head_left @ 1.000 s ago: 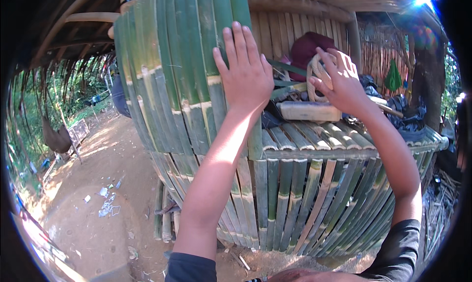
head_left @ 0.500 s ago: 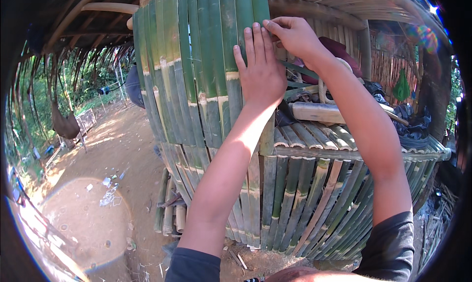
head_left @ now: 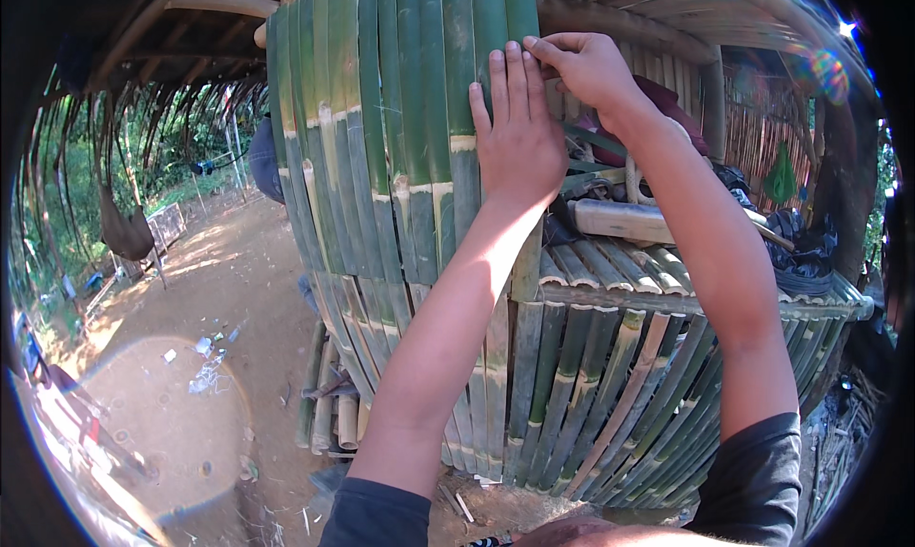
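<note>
A wall of upright split-bamboo slats (head_left: pixel 410 137), green above and greyer below, stands in front of me. My left hand (head_left: pixel 519 137) lies flat on its right part, fingers pointing up and slightly apart. At the wall's right edge, my right hand (head_left: pixel 589 70) is closed with thumb and curled fingers around the border of the last bamboo slat (head_left: pixel 519 13). The thumb tip presses the front face, close to the left fingertips. Behind the edge, the ends of the right fingers are partly hidden.
Right of the wall, a bamboo shelf (head_left: pixel 610 269) holds a pale block-shaped thing (head_left: pixel 624 220), black plastic bags (head_left: pixel 805 242) and a dark red bundle (head_left: pixel 658 104). Bamboo poles (head_left: pixel 324 395) are stacked low at the left. A dirt floor (head_left: pixel 219 290) carries scattered litter, and a brown sack (head_left: pixel 126 231) hangs beyond.
The whole view has shifted a little, so the wall appears slightly farther right. Both hands keep their places on the slats.
</note>
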`<state>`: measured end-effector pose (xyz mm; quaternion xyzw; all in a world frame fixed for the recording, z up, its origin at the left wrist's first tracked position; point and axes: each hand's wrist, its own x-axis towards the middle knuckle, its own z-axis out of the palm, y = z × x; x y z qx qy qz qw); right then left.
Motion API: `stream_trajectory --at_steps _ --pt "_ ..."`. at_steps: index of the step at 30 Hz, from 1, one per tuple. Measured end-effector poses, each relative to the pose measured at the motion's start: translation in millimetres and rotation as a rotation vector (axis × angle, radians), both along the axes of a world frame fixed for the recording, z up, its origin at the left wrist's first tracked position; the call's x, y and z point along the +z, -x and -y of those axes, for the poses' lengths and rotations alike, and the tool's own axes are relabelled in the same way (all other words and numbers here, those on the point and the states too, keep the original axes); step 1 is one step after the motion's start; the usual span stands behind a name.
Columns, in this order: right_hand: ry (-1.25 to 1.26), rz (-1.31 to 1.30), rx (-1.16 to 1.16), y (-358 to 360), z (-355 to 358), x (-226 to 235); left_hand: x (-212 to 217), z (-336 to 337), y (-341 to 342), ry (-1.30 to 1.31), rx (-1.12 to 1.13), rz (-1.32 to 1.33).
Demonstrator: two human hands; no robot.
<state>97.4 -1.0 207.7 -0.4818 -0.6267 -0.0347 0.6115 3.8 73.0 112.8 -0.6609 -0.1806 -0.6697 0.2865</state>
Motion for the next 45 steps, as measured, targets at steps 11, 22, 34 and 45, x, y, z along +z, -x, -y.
stream_trajectory --at_steps 11,22,34,45 --pt "-0.026 0.002 -0.012 -0.5 -2.5 0.4 0.7 1.7 -0.5 0.011 0.023 -0.006" --pt "-0.026 -0.053 0.038 0.8 -4.2 -0.8 0.6 3.2 4.8 0.023 -0.07 -0.008" --pt "-0.167 0.098 -0.163 6.8 -1.6 -10.3 -0.7 0.4 -1.0 -0.006 -0.038 0.019" --pt "-0.403 0.404 -0.517 11.3 21.9 -49.7 5.2 -5.0 -6.8 -0.072 -0.047 0.02"
